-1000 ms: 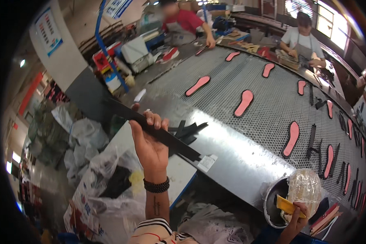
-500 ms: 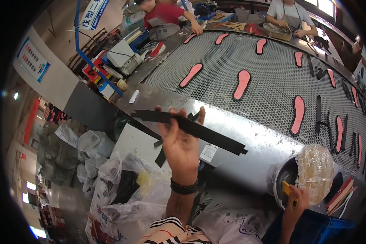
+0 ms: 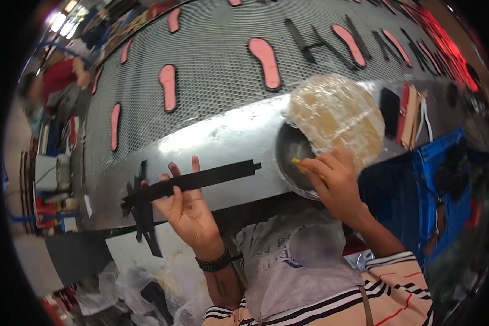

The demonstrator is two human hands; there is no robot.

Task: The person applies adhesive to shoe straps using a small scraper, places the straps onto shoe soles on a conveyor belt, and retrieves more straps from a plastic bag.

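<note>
My left hand (image 3: 189, 214) pinches a long black strip (image 3: 217, 175) under its thumb, with the other fingers spread behind it. Several more black strips (image 3: 143, 220) hang crosswise at the strip's left end, by my fingertips. A small yellow tool (image 3: 299, 162), its kind unclear, is gripped in my right hand (image 3: 336, 182). Its tip dips into a dark round bowl (image 3: 288, 144) at the table's front edge. A yellowish round cover wrapped in clear plastic (image 3: 337, 111) lies over the bowl's far right part.
Pink insole-shaped pieces with black rims (image 3: 264, 62) and black strips (image 3: 304, 41) lie on the metal mesh table (image 3: 217, 70). Right of the bowl are narrow red and tan pieces (image 3: 410, 117) and a blue crate (image 3: 396, 185). A person in red (image 3: 60, 79) stands far left.
My view has swung right, toward the bowl. The left hand still holds the black strip, now tilted up toward its right end. My right hand still has the yellow tool at the bowl.
</note>
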